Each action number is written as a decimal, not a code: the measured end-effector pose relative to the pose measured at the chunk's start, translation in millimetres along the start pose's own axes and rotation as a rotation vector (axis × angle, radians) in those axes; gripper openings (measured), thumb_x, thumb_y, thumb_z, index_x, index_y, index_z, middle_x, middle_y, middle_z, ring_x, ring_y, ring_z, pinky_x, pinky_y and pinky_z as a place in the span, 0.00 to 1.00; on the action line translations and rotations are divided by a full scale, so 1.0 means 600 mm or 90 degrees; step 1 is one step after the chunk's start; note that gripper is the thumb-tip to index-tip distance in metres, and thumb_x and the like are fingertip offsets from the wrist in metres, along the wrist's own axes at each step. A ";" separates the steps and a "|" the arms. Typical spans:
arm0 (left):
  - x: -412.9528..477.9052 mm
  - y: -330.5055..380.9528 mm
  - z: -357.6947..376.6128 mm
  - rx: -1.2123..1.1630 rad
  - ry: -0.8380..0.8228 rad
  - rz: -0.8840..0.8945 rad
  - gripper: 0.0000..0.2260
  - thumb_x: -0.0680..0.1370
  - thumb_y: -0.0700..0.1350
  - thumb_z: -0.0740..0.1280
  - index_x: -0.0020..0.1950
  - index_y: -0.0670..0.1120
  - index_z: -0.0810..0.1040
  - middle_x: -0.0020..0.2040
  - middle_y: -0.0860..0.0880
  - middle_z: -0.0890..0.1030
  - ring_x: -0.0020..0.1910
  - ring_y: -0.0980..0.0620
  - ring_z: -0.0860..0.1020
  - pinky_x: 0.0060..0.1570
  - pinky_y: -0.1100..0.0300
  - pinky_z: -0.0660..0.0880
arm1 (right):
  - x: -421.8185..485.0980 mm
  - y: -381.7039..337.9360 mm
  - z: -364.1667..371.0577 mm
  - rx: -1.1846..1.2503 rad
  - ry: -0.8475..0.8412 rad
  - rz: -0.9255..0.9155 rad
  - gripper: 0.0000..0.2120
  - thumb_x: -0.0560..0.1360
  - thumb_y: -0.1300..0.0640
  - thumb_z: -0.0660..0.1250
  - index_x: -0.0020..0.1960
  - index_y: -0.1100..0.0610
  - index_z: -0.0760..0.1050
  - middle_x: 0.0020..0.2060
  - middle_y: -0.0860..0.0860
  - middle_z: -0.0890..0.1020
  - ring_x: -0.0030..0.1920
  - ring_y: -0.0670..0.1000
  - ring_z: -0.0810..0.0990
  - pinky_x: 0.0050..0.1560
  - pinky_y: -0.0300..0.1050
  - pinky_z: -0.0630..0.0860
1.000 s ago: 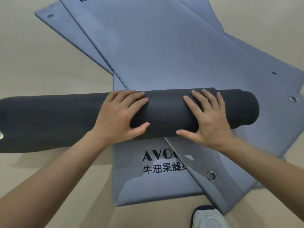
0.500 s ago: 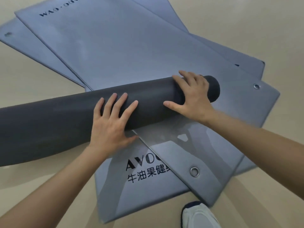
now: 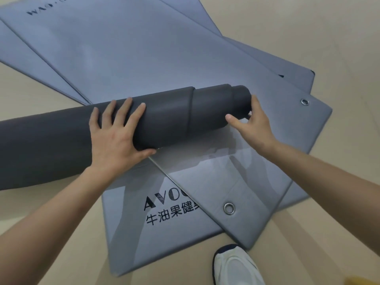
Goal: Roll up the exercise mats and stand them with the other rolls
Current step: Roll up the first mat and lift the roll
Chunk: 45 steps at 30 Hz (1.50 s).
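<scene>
A dark grey rolled mat [image 3: 168,118] lies across the stack of flat blue-grey mats [image 3: 144,58] and runs off the left edge. Its inner layers stick out in steps at the right end. My left hand [image 3: 117,136] presses on the middle of the roll with fingers spread straight and the thumb under its near side. My right hand [image 3: 257,124] cups the roll's right end, thumb along the side and fingers curled over the end face. The part still flat extends away beyond the roll.
Under the roll lie a mat with black "AVO" print [image 3: 164,233] and a mat with metal eyelets [image 3: 236,182], fanned at angles on the beige floor [image 3: 308,27]. A white shoe [image 3: 236,266] stands at the near edge. No standing rolls are in view.
My right hand slid from the top of the roll to its right end. The roll moved farther along the mat, and its inner layers now show stepped at that end. My left hand stays on top.
</scene>
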<state>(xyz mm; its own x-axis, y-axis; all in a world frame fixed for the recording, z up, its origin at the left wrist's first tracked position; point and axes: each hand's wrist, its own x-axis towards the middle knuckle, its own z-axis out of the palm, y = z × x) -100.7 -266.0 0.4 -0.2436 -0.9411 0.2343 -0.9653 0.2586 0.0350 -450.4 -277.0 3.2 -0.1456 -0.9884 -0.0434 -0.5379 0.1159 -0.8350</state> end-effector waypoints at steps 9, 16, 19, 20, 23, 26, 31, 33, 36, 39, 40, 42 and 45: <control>-0.042 -0.136 -0.038 -0.045 -0.097 0.000 0.57 0.57 0.82 0.63 0.82 0.56 0.64 0.81 0.49 0.67 0.79 0.40 0.63 0.78 0.39 0.50 | -0.136 -0.051 0.077 0.144 -0.398 -0.026 0.37 0.78 0.67 0.71 0.76 0.38 0.62 0.67 0.38 0.79 0.67 0.36 0.76 0.68 0.31 0.69; -0.123 -0.151 -0.020 -0.085 -0.027 -0.040 0.53 0.63 0.79 0.66 0.83 0.54 0.63 0.83 0.45 0.61 0.81 0.35 0.58 0.79 0.37 0.47 | -0.127 -0.049 0.112 0.075 -0.217 0.032 0.23 0.75 0.51 0.77 0.69 0.48 0.76 0.61 0.45 0.81 0.60 0.45 0.81 0.64 0.50 0.79; -0.172 -0.118 0.000 -0.190 0.088 -0.139 0.45 0.69 0.72 0.72 0.80 0.51 0.70 0.83 0.45 0.62 0.82 0.38 0.58 0.80 0.38 0.50 | -0.107 -0.048 0.129 0.110 -0.239 0.062 0.40 0.74 0.42 0.76 0.80 0.43 0.61 0.74 0.48 0.69 0.69 0.51 0.74 0.66 0.49 0.75; -0.187 -0.102 0.006 -0.230 0.123 -0.181 0.42 0.70 0.69 0.74 0.79 0.49 0.71 0.83 0.44 0.62 0.82 0.39 0.58 0.80 0.38 0.52 | -0.098 -0.047 0.137 0.130 -0.284 0.065 0.44 0.73 0.38 0.75 0.82 0.40 0.55 0.78 0.48 0.65 0.72 0.52 0.71 0.68 0.50 0.73; -0.226 -0.044 0.008 -0.338 0.173 -0.351 0.42 0.72 0.60 0.78 0.81 0.46 0.66 0.84 0.42 0.55 0.82 0.41 0.55 0.80 0.42 0.57 | -0.080 -0.051 0.166 0.157 -0.397 0.030 0.49 0.71 0.37 0.73 0.83 0.40 0.48 0.78 0.43 0.61 0.75 0.45 0.68 0.73 0.41 0.68; -0.239 -0.005 0.006 -0.539 0.180 -0.569 0.48 0.73 0.51 0.80 0.85 0.50 0.54 0.85 0.45 0.46 0.82 0.50 0.54 0.78 0.54 0.62 | -0.074 -0.054 0.196 0.169 -0.405 -0.019 0.52 0.69 0.36 0.74 0.83 0.42 0.48 0.80 0.46 0.58 0.77 0.46 0.65 0.78 0.46 0.65; -0.243 0.002 0.016 -0.714 0.174 -0.601 0.53 0.75 0.46 0.79 0.85 0.56 0.42 0.85 0.51 0.38 0.78 0.59 0.60 0.71 0.64 0.66 | -0.086 -0.073 0.243 0.208 -0.420 -0.016 0.60 0.61 0.31 0.80 0.79 0.38 0.45 0.78 0.49 0.54 0.78 0.51 0.64 0.78 0.54 0.67; -0.252 -0.011 0.021 -0.726 0.184 -0.584 0.54 0.75 0.49 0.79 0.85 0.56 0.40 0.85 0.51 0.39 0.79 0.64 0.59 0.75 0.61 0.66 | -0.094 -0.089 0.273 0.161 -0.459 -0.046 0.64 0.56 0.28 0.81 0.77 0.33 0.40 0.79 0.47 0.50 0.80 0.51 0.59 0.79 0.56 0.64; -0.264 -0.031 0.026 -0.758 0.198 -0.580 0.55 0.73 0.54 0.79 0.85 0.56 0.40 0.86 0.53 0.42 0.83 0.51 0.58 0.79 0.49 0.65 | -0.081 -0.114 0.295 0.042 -0.533 -0.131 0.70 0.56 0.35 0.83 0.80 0.42 0.37 0.75 0.43 0.46 0.80 0.47 0.51 0.80 0.49 0.56; -0.275 -0.041 0.027 -0.774 0.187 -0.590 0.55 0.73 0.52 0.79 0.85 0.59 0.40 0.86 0.55 0.43 0.81 0.49 0.61 0.80 0.48 0.63 | -0.031 -0.125 0.274 -0.025 -0.566 -0.229 0.61 0.59 0.36 0.80 0.82 0.42 0.49 0.72 0.46 0.58 0.73 0.49 0.65 0.75 0.51 0.67; -0.279 -0.043 0.028 -0.777 0.183 -0.593 0.55 0.73 0.52 0.80 0.85 0.60 0.41 0.86 0.56 0.43 0.81 0.48 0.62 0.79 0.48 0.63 | -0.014 -0.129 0.266 -0.025 -0.570 -0.224 0.60 0.60 0.35 0.79 0.82 0.39 0.49 0.72 0.47 0.61 0.69 0.49 0.71 0.71 0.50 0.72; -0.287 -0.041 0.032 -0.780 0.158 -0.594 0.56 0.71 0.55 0.80 0.84 0.62 0.41 0.85 0.58 0.42 0.82 0.48 0.61 0.80 0.49 0.62 | 0.012 -0.133 0.266 -0.025 -0.593 -0.213 0.62 0.60 0.36 0.80 0.82 0.35 0.43 0.76 0.45 0.61 0.69 0.48 0.75 0.66 0.37 0.73; -0.289 -0.020 0.039 -0.781 0.124 -0.577 0.60 0.67 0.62 0.81 0.83 0.64 0.38 0.85 0.61 0.41 0.84 0.51 0.54 0.81 0.44 0.59 | 0.032 -0.135 0.291 0.008 -0.699 -0.181 0.63 0.60 0.42 0.82 0.83 0.41 0.47 0.80 0.40 0.60 0.77 0.42 0.65 0.75 0.37 0.65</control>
<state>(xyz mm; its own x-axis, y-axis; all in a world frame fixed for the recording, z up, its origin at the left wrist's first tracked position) -49.0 -110.9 -63.5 0.4746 -0.8594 -0.1902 -0.0857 -0.2601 0.9618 -264.5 -322.4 -25.6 0.7913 -0.5305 -0.3041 -0.4262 -0.1220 -0.8964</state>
